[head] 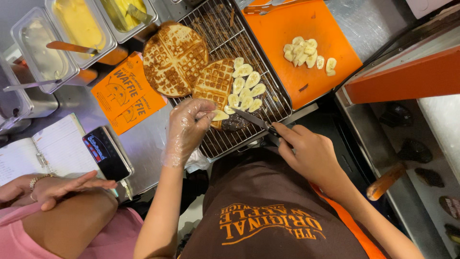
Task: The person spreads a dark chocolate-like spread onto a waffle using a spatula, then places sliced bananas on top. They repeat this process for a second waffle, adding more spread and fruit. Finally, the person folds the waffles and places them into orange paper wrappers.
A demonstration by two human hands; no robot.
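Observation:
My left hand (188,125), in a clear plastic glove, pinches a banana slice (220,115) at the near edge of a half waffle (214,81) on a wire rack (268,103). Several banana slices (246,86) lie in rows on that waffle. My right hand (309,152) grips a knife (253,119) whose tip rests by the slices and a dark spread. A whole round waffle (174,58) lies to the left on the rack.
An orange cutting board (306,29) with more banana slices (306,52) sits beyond the rack. Metal pans of sauces (79,24) stand at the far left. Another person's hands (48,187) rest near a notebook (45,151) and a card reader (106,152). An orange paper sleeve (123,93) lies beside the rack.

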